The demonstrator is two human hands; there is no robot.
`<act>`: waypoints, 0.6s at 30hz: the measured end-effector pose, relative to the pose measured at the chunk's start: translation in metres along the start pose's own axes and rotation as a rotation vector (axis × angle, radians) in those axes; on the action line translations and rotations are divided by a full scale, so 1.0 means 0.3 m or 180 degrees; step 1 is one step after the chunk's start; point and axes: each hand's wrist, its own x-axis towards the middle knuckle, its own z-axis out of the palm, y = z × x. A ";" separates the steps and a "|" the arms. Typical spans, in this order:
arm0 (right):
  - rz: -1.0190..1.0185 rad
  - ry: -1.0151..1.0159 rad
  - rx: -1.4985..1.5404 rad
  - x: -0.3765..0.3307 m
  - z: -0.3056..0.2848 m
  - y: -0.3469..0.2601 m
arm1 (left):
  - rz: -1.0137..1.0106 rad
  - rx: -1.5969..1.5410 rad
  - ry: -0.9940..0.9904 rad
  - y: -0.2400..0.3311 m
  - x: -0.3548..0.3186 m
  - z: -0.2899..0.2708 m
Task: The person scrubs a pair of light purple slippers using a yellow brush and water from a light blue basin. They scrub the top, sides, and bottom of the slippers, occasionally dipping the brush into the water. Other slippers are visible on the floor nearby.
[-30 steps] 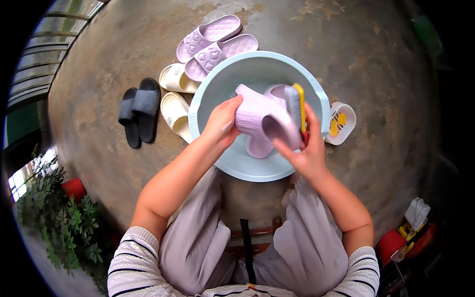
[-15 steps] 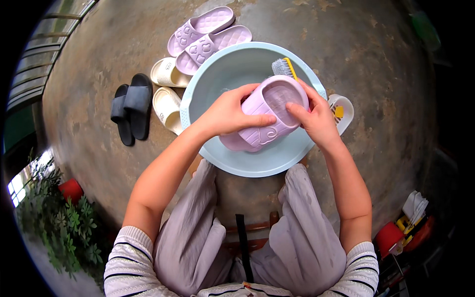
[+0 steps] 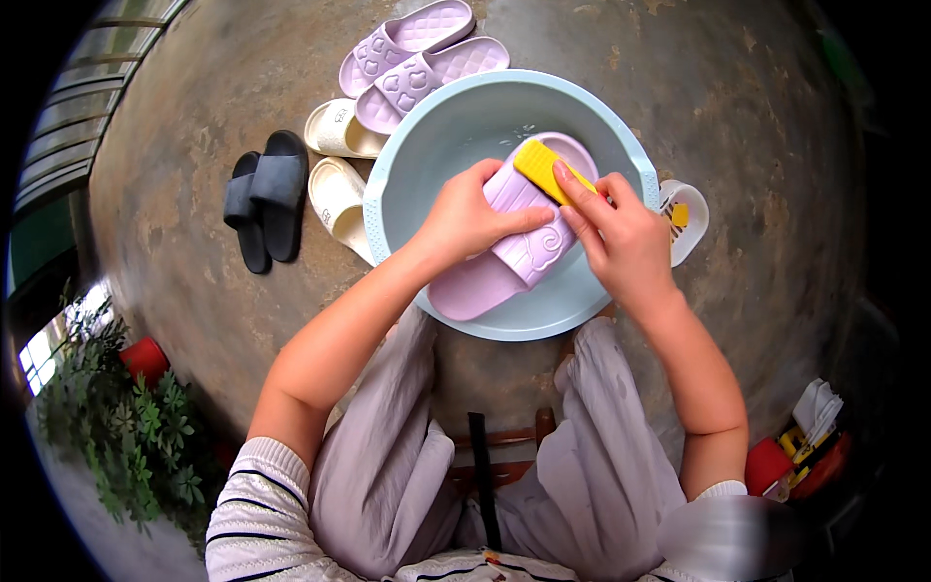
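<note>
Over a pale blue basin (image 3: 388, 175) I hold a lilac slide sandal (image 3: 480, 288) tilted, its strap marked with a raised swirl. My left hand (image 3: 477, 218) grips the sandal at the strap, thumb on top and the other fingers hidden underneath. A scrub brush (image 3: 548, 173) with a yellow back lies against the sandal's strap and footbed opening, bristles down and out of sight. My right hand (image 3: 626, 233) is closed on the brush by its right end. A little water shows in the basin.
Lilac slides (image 3: 427, 82) and cream slides (image 3: 337, 199) stand left of the basin, with dark slides (image 3: 279, 199) beyond. A white slotted dish (image 3: 690, 242) holding a yellow piece sits at the basin's right. A leafy plant (image 3: 145, 436) is at lower left, a red container (image 3: 766, 466) at lower right.
My right hand has let go of the sandal, picked up the brush from the basin and brought it onto the sandal. The sandal now lies flatter, in my left hand alone.
</note>
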 end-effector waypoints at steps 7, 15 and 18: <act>-0.0235 -0.0450 0.0078 -0.003 -0.067 0.039 | 0.0263 0.0204 0.0092 -0.015 -0.014 -0.013; -0.0369 -0.0956 0.0134 -0.029 -0.119 0.079 | 0.0286 0.0474 -0.0137 -0.033 -0.025 -0.067; -0.0762 -0.0793 0.0211 0.027 -0.095 0.105 | 0.0363 0.0791 -0.0477 -0.020 0.006 -0.063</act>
